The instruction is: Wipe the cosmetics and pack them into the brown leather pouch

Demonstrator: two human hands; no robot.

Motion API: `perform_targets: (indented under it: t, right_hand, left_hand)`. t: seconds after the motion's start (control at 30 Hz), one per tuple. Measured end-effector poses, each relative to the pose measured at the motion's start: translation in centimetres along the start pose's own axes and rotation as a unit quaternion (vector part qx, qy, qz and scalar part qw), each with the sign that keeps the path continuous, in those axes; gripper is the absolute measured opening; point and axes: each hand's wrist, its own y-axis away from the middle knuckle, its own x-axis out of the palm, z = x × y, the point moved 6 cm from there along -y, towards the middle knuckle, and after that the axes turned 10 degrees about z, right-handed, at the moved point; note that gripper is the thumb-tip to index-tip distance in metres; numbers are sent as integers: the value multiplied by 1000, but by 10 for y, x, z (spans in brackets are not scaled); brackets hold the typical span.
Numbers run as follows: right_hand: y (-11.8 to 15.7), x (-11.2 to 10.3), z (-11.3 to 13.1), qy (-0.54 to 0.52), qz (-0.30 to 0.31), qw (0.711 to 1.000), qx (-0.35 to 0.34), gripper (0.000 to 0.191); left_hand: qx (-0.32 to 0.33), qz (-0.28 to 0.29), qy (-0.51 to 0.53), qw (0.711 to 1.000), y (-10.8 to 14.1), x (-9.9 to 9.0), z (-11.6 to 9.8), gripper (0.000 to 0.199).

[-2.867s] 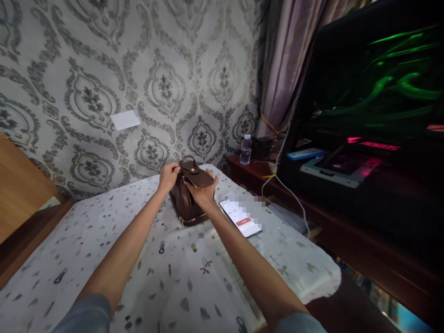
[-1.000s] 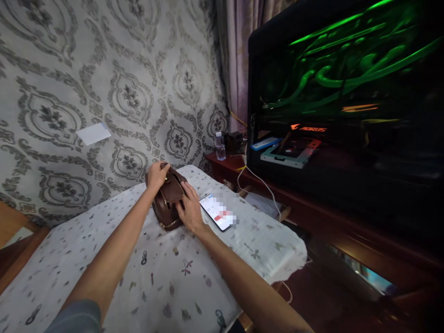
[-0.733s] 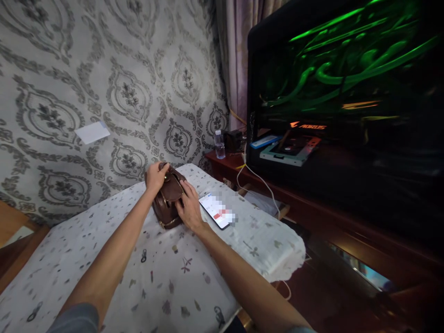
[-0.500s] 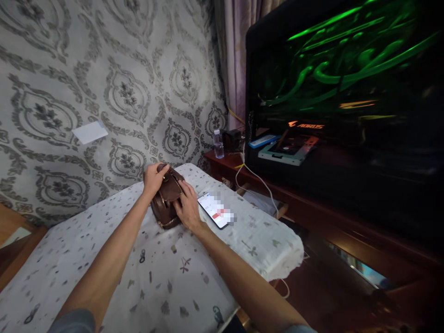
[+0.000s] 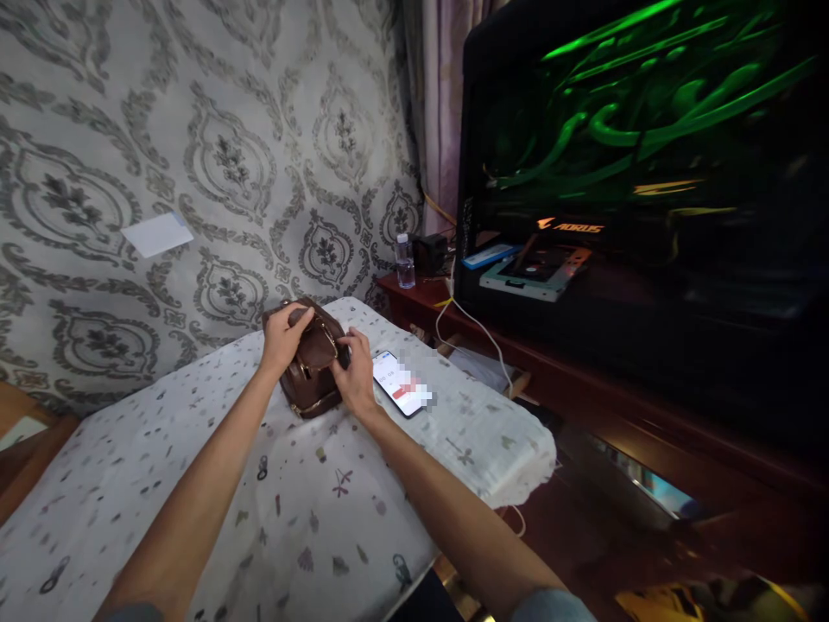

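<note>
A small brown leather bag [image 5: 311,393] with gold-coloured zips rests on the patterned white cloth [image 5: 311,536]. My left hand [image 5: 283,335] is closed on the bag's upper left part, thumb along the top by a rounded flap [image 5: 317,347]. At the bag's right side, my right hand [image 5: 356,370] is closed with thumb and forefinger at the zipped edge of that flap. Whether they pinch a zip pull or the leather itself is too small to tell. Just right of that hand lies a phone [image 5: 396,380] with its screen lit, partly blurred out.
A water bottle [image 5: 405,261] stands on the dark red desk [image 5: 427,298] behind the cloth. To the right looms a large black glossy panel [image 5: 622,173] with green reflections. A white cable [image 5: 483,333] hangs off the desk. A white card [image 5: 157,235] is on the patterned wall.
My right hand's fingers have curled from lying over the bag's front into a pinch at the flap's right edge. My left hand keeps its hold. The view has shifted slightly.
</note>
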Motion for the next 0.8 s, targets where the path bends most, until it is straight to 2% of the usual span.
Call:
perform_targets:
  t: [0.13,0.2,0.37,0.53,0.6,0.67,0.73,0.8]
  right_hand:
    - [0,-3,-15,-68,-24,994,87,16]
    - [1,-2,-20,-91,-29,989,113,18]
    - [3,1,-20,-118,-28,986,115,22]
    - [7,0,-12,-119,-20,986,115,24]
    - [11,2,-6,-86,-18,992,94,31]
    - [14,6,1,-32,-10,997,64,48]
    - [18,12,5,18,4,999,46,64]
    - [21,17,6,49,18,998,47,72]
  left_hand:
    - [-1,-2,-37,999,6,-2,2,23]
    - [4,10,-66,998,8,-2,5,19]
    - [61,56,-176,981,20,8,3,22]
    - [94,60,-290,950,36,22,-2,36]
    - [89,52,-272,957,37,22,-1,35]
    - [75,34,-197,977,36,16,3,33]
    - [44,-1,-86,995,33,3,10,32]
    - [4,-40,-6,999,32,-11,19,28]
